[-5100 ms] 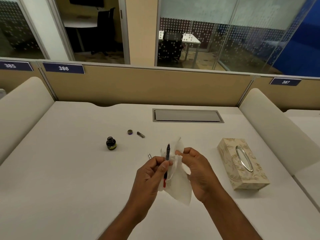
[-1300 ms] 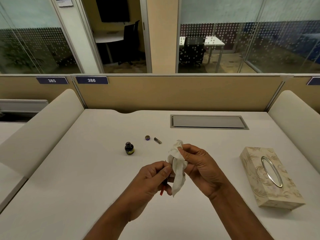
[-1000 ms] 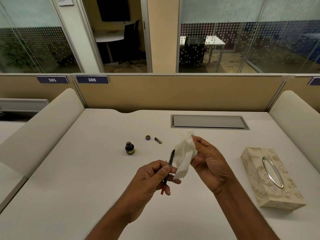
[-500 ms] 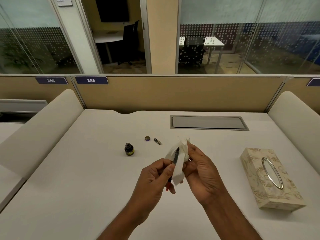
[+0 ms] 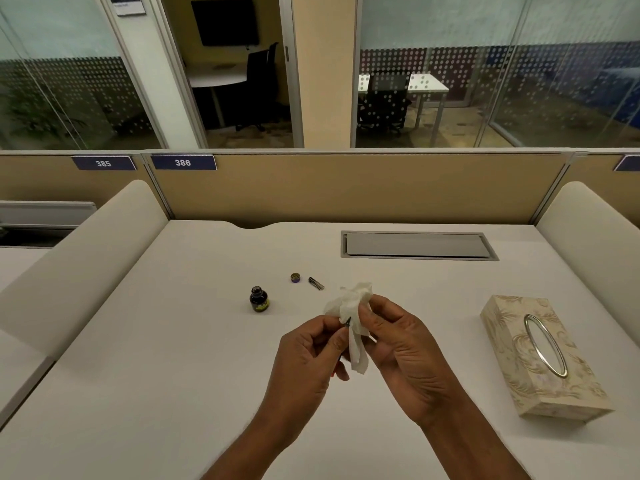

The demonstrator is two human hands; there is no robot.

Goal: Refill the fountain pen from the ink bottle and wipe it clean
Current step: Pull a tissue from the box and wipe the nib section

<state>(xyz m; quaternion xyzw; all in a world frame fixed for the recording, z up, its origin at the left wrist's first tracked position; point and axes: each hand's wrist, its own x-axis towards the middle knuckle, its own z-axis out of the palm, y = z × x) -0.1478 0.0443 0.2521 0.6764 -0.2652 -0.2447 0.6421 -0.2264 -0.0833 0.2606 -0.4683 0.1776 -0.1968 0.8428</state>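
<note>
Above desk (image 5: 173, 341) — left hand (image 5: 311, 351) apparently pinches pen (image 5: 347, 320), right hand (image 5: 401, 344) pinches tissue (image 5: 351, 303).

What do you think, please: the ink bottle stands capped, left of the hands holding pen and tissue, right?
Not quite: the head view shows the ink bottle open, its cap lying apart. It does stand left of the left hand, gripping the pen, and right hand, holding the tissue.

Left: wide open counter (image 5: 156, 358).
Far centre: ink bottle (image 5: 259, 299), cap (image 5: 295, 277), metal piece (image 5: 316, 283) stand near together.
Right: tissue box (image 5: 540, 358) blocks.
</note>
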